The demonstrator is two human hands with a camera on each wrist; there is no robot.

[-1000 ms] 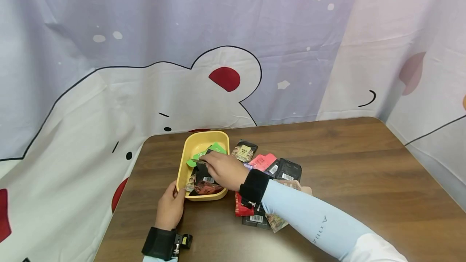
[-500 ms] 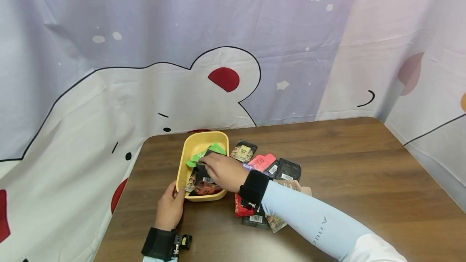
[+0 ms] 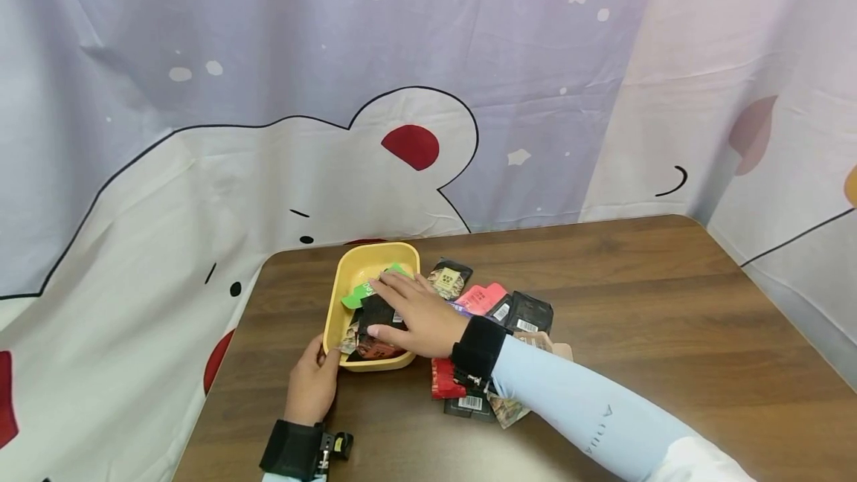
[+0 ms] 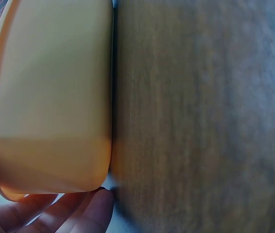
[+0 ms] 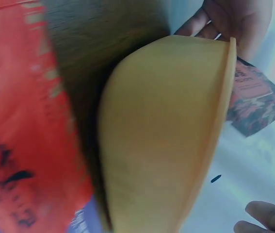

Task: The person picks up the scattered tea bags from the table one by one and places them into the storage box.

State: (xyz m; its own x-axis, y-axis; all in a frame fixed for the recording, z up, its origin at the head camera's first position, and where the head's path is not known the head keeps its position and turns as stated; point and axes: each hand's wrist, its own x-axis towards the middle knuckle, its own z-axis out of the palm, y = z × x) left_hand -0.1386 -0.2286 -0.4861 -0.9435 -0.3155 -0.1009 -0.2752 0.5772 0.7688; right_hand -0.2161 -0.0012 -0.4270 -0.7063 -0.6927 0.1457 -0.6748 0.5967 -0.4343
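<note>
Packets fill the yellow tub (image 3: 348, 274) just ahead of my left hand (image 3: 311, 385), whose fingers curl against its near wall to steady it. My right hand (image 3: 418, 315) lies flat, fingers straight, on the black packet (image 3: 378, 315) inside. I judge it best to press evenly, keeping the tub braced so it cannot slide toward the loose packets (image 3: 509, 311) under my right forearm.

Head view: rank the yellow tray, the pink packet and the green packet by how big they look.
1. yellow tray, clearly largest.
2. and 3. pink packet and green packet: unsure, since the right hand covers part of the green one and other packets overlap the pink one.
</note>
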